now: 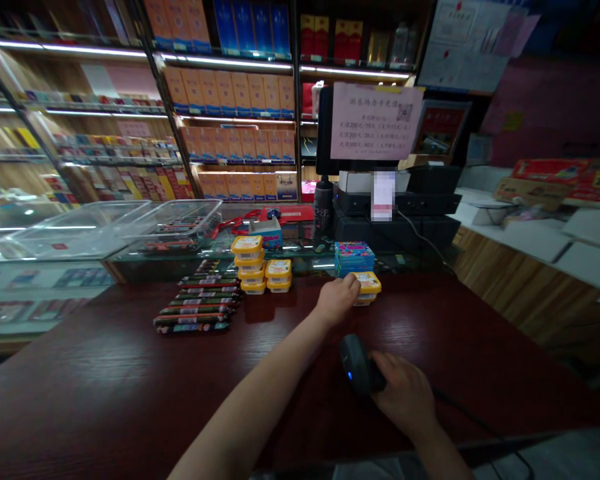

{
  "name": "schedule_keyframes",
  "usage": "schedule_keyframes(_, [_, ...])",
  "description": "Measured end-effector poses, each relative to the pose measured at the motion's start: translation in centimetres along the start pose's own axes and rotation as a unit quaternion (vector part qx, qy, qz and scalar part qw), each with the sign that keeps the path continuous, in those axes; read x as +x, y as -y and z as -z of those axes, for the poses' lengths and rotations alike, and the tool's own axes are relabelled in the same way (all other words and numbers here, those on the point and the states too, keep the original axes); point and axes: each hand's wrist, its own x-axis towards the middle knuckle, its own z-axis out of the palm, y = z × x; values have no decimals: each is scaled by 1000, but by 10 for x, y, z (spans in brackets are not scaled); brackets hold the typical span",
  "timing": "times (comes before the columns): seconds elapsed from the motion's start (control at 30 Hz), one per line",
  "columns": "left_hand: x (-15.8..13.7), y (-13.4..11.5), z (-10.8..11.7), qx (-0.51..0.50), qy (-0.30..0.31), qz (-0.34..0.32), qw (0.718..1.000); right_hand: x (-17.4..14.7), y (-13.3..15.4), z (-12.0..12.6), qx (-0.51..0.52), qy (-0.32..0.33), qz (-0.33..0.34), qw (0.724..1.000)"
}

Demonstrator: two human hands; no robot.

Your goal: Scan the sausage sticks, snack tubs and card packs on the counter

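Observation:
My left hand (337,300) reaches across the dark counter, its fingers closed at the left side of a small plastic tub with a yellow lid (367,281). That tub rests on another of its kind. Right behind them stands a stack of blue boxes with colourful tops (354,257). My right hand (404,393) grips a black barcode scanner (357,365) with a blue light, and its cable runs off toward the lower right. To the left, more yellow-lidded tubs (251,261) stand in a tall and a short stack. Beside them lies a row of long, dark wrapped sticks (200,303).
A monitor with a pink paper sign (375,123) rises behind the counter (300,400). Clear plastic bins (180,220) sit at the back left on a glass case. Shelves of boxed goods (230,93) line the wall. Cartons (545,180) are piled at the right.

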Motion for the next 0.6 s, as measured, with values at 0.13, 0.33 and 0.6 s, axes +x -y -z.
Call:
schedule_keyframes(0.13, [10, -3, -10, 11, 4, -27, 1000, 1, 2, 2, 3, 14, -15, 1000])
schedule_keyframes(0.33, [8, 5, -20, -32, -13, -16, 999, 2, 1, 3, 6, 28, -20, 999])
schedule_keyframes(0.6, [0, 16, -39, -221, -68, 64, 971, 1, -1, 1, 15, 32, -22, 999])
